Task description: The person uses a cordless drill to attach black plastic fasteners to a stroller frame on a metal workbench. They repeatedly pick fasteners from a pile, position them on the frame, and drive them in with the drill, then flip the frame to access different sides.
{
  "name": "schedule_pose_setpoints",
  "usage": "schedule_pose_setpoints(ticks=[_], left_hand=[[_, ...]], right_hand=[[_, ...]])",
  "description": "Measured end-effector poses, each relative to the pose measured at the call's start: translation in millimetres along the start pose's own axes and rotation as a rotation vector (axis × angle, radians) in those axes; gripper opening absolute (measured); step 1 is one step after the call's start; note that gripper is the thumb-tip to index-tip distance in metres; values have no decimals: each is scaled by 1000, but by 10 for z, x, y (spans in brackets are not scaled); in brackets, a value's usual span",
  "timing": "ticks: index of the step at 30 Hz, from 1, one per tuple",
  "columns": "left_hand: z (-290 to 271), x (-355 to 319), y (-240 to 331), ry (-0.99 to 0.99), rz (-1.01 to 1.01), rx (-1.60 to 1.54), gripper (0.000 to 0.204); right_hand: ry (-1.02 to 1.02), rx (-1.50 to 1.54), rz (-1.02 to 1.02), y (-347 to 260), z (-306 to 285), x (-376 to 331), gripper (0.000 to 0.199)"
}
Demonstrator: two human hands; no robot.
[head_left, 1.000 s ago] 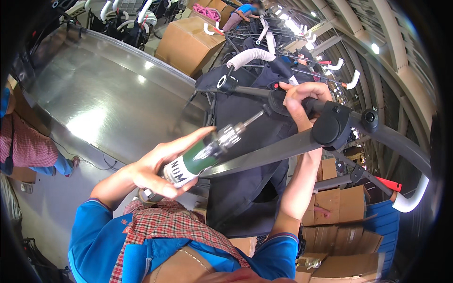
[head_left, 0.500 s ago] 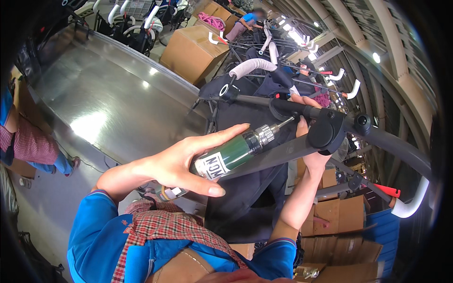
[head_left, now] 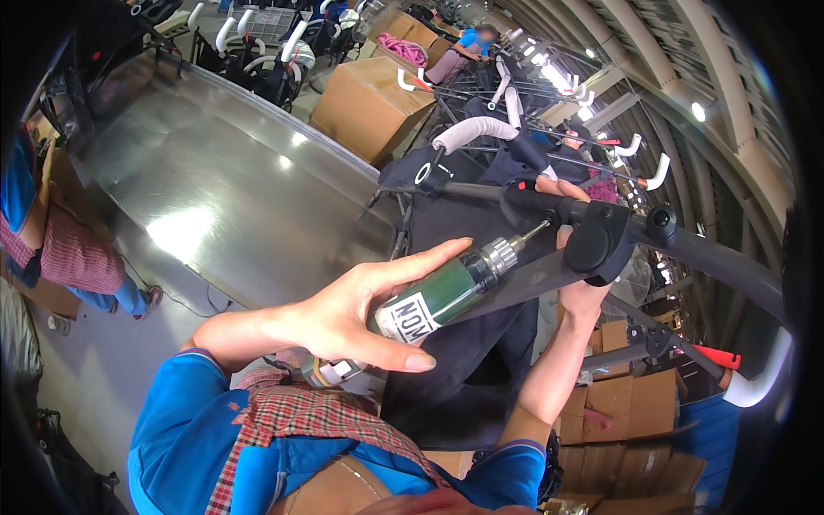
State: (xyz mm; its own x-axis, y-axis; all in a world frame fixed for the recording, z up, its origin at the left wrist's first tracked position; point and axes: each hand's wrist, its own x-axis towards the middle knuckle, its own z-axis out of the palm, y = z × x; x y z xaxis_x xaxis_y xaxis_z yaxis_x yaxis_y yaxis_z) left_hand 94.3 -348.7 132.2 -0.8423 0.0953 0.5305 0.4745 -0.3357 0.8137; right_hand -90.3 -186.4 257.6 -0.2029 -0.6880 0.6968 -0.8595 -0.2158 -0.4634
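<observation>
My left hand [head_left: 348, 313] is wrapped round a green electric screwdriver [head_left: 459, 287] with a silver collar. Its thin bit points up and right, and the tip meets the underside of a dark stroller frame [head_left: 542, 273] close to a small black fitting. Whether the tip sits in a screw is too small to tell. From behind, my right hand [head_left: 580, 296] grips the frame beside its round black hinge [head_left: 594, 247]; fingers show above the tube and the palm is partly hidden. Black fabric [head_left: 455, 223] hangs from the frame, under a grey padded bar [head_left: 472, 134].
A shiny metal table [head_left: 232, 163] stretches to the left. Beyond it are a cardboard box [head_left: 369, 99] and several strollers with white-wrapped handles. Another person [head_left: 73, 245] stands at the far left. Flattened cartons [head_left: 627, 403] lie at the lower right, near a white handle end [head_left: 760, 373].
The whole view has shifted slightly, so everything sits a little further right and lower. Both hands keep their holds, and the screwdriver bit stays at the frame.
</observation>
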Motion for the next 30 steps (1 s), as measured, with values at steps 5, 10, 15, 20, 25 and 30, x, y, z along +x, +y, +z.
schedule_pose_setpoints(ticks=[5,10,15,20,25,30], left_hand=[[99,-20,167,-9,-156,-264,104],[200,-12,135,-22,-176,-447,101],[278,-15,144,-10,-174,-611,95],[252,13,-42,-191,-183,-1073,77],[284,67,-273,-252,-140,-1186,69],[285,-224,-315,-65,63,-836,72]], right_hand=[[-8,19,-22,-10,-5,-8,39],[9,-37,-19,23,-19,-48,40],[41,-191,-61,-19,46,-48,38],[19,-210,38,-24,-54,-148,44],[9,-86,27,-20,-54,-94,37],[-28,-344,-53,-71,-390,-353,43]])
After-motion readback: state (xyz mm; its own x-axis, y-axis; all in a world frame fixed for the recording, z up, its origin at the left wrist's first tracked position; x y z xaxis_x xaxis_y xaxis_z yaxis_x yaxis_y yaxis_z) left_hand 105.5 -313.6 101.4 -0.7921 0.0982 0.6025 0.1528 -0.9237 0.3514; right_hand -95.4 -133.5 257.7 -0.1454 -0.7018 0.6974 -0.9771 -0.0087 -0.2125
